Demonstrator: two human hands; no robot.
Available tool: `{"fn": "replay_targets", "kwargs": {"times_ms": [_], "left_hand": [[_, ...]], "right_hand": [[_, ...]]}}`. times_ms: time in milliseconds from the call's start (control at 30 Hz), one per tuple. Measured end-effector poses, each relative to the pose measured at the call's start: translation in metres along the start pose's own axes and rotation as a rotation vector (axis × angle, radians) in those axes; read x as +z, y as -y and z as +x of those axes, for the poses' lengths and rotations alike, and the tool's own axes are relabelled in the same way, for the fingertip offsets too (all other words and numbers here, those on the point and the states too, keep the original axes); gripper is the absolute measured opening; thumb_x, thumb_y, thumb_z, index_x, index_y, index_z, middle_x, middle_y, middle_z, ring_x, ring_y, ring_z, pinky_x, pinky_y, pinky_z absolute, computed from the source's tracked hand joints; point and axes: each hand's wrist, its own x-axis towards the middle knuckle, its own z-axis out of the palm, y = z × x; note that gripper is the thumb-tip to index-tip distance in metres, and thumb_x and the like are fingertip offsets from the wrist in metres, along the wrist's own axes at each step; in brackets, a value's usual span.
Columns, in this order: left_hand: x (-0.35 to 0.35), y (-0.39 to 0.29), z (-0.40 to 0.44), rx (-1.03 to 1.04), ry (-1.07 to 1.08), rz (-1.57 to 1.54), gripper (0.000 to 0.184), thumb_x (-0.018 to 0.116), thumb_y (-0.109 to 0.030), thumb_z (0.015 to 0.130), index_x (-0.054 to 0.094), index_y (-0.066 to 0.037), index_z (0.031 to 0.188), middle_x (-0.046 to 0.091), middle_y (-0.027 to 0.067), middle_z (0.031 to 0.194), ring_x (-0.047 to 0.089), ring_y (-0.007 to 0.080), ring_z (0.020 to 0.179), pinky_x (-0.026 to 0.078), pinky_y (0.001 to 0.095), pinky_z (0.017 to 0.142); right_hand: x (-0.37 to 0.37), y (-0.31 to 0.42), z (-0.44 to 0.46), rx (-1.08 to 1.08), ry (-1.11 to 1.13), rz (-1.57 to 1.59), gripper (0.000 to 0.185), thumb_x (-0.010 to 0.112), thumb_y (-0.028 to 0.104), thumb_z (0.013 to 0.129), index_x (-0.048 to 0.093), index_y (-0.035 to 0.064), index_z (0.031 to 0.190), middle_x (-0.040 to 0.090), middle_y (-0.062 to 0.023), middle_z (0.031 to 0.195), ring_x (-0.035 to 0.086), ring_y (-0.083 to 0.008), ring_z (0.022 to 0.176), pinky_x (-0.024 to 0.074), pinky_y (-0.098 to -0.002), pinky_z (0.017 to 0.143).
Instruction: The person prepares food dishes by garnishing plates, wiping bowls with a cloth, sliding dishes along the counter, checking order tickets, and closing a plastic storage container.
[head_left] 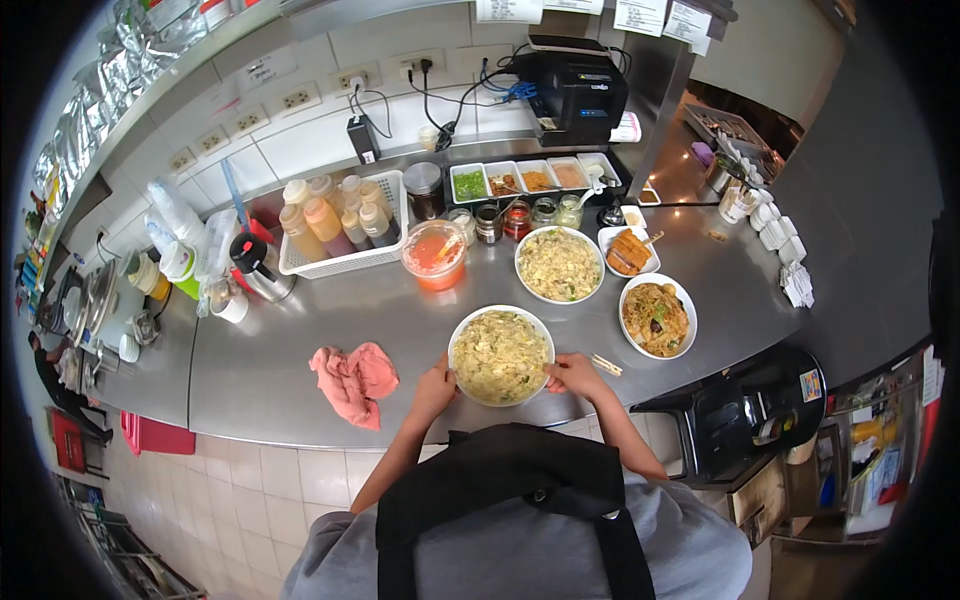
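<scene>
A white bowl of fried rice (501, 355) is at the near edge of the steel counter, right in front of me. My left hand (435, 388) grips its left rim, and my right hand (573, 375) has the right rim between thumb and fingers. Just beyond it stands a second bowl of fried rice (560, 264). To the right is a bowl of noodles (658, 316), with a small square dish of fried cutlet (630, 251) behind it. A pair of chopsticks (606, 365) lies close to my right hand. A crumpled pink cloth (355, 383) lies left of my left hand.
Behind the bowls are an orange-red tub (435, 255), small jars (517, 219) and a topping tray (535, 178). A white basket of squeeze bottles (345, 225) stands back left, beside a thermos (260, 266). A black printer (575, 92) is at the back. Another person (65, 380) is far left.
</scene>
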Motion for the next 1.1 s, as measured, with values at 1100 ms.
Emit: {"fn": "replay_targets", "kwargs": {"times_ms": [1100], "left_hand": [[0.019, 0.032, 0.005, 0.015, -0.096, 0.026, 0.040, 0.045, -0.016, 0.085, 0.048, 0.002, 0.120, 0.062, 0.0261, 0.073, 0.062, 0.0404, 0.067, 0.049, 0.0473, 0.063]], "right_hand": [[-0.007, 0.006, 0.013, 0.014, 0.056, -0.046, 0.024, 0.051, 0.019, 0.091, 0.065, -0.0016, 0.091, 0.065, -0.0075, 0.071, 0.061, -0.0122, 0.057, 0.0510, -0.0240, 0.053]]}}
